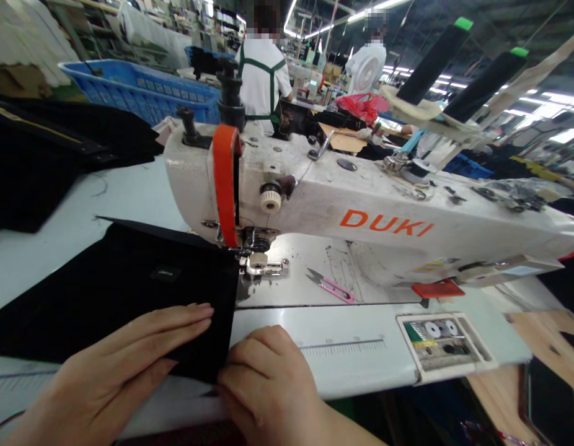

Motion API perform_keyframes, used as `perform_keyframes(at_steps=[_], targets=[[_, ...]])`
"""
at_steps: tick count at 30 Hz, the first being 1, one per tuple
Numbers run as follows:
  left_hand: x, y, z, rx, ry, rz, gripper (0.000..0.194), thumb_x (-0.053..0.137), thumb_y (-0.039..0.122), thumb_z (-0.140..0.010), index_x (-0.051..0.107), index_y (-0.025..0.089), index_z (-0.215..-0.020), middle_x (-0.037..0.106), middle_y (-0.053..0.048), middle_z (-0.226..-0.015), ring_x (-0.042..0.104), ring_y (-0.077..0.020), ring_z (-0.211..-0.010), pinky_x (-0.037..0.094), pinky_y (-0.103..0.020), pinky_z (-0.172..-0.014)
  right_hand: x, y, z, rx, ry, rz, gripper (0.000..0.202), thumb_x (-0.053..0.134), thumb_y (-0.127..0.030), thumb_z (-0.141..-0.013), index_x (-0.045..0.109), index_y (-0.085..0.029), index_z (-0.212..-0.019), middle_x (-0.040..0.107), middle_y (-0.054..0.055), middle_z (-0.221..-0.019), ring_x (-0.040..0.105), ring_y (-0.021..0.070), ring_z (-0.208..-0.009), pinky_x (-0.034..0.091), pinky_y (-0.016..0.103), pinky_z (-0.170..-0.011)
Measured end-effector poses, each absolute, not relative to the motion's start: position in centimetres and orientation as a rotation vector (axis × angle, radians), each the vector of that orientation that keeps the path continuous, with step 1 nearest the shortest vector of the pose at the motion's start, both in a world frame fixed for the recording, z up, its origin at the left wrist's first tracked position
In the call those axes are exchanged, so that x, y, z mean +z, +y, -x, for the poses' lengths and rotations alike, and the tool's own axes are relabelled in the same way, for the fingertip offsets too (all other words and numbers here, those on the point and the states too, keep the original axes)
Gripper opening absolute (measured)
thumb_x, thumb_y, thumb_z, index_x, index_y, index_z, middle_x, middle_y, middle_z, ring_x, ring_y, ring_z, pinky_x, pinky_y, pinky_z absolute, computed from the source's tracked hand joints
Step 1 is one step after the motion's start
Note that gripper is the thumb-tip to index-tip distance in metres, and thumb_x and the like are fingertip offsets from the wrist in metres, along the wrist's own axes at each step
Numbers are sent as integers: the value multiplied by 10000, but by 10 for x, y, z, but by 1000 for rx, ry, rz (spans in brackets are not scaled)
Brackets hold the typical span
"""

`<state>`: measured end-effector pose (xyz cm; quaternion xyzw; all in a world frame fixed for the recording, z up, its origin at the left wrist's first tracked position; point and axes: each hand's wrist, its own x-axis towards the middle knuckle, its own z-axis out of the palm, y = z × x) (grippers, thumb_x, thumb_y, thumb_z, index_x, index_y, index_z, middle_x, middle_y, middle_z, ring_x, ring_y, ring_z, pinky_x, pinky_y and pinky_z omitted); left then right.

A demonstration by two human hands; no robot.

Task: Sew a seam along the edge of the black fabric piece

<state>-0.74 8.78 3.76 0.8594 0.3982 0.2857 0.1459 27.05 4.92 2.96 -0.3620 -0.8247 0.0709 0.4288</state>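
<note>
A black fabric piece (124, 297) with a small dark label (168, 272) lies on the sewing table, its right edge running under the needle area of the white sewing machine (310, 198). My left hand (133, 356) rests flat on the cloth with its fingers stretched out. Close to the table's front edge, my right hand (271, 375) is closed, its fingers pinching the near right corner of the fabric. The presser foot (259, 265) stands at the cloth's far right edge. Pink-handled thread snips (333, 287) lie on the machine bed.
More black garments (45, 148) are piled at the left, one showing a zip. Behind stand a blue basket (142, 87) and a person in a white shirt (259, 74). A bobbin tray (445, 344) is set into the tabletop; a phone (550, 399) lies at the lower right.
</note>
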Motion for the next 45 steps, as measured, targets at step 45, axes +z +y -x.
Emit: perform_keyframes(at_steps=[45], targets=[[21,127,0,622,584,-3003,544,493,49,-1082,720,311,-1501,798,24,-1446,680,-136,-1438,425,-259,-1380,36,65,-278,161,-2142,925,219,597,-212,-1189,778,-197,-1068,827,33,-1000,760,174,-946,570,344,-855]])
